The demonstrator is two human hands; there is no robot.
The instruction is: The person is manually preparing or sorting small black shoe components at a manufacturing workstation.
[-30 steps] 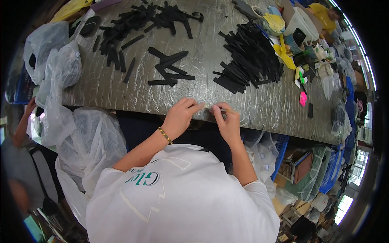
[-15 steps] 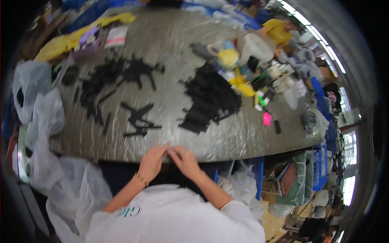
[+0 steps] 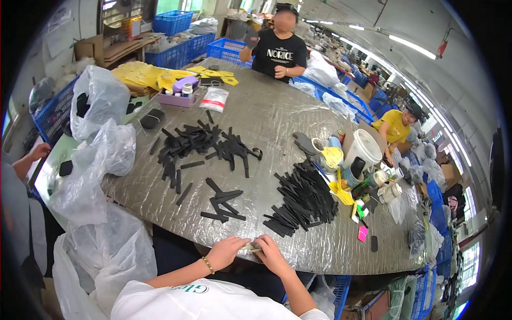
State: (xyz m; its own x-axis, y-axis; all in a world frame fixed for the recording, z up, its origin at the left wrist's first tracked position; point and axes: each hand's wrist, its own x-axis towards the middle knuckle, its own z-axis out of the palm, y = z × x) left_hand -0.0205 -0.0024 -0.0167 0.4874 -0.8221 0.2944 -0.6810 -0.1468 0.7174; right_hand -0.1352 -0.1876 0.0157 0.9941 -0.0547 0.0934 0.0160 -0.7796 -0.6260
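At the table's near edge, my left hand [image 3: 227,253] and my right hand [image 3: 271,255] are close together, fingers pinched. Between them is a small pale, thin piece [image 3: 250,247], mostly covered by my fingers; its kind cannot be made out. Just beyond my hands lies a loose group of black strips [image 3: 223,201]. A dense pile of overlapping black strips [image 3: 306,198] is to the right. Further off on the left, a tangled heap of black strips [image 3: 189,143] spreads out. All of them rest on the grey, shiny table [image 3: 256,138].
At right stand a white bucket [image 3: 364,149], yellow scissor-like handles [image 3: 341,193], bottles and a pink piece [image 3: 362,233]. Purple tray [image 3: 177,100] and yellow sheets [image 3: 140,74] lie far left. Plastic bags [image 3: 101,234] hang left. One person [image 3: 279,50] stands opposite; others are at both sides.
The view has tilted up and shifted, so the people opposite and the room beyond now show. My hands stay together at the table edge; the pale piece between them is now visible.
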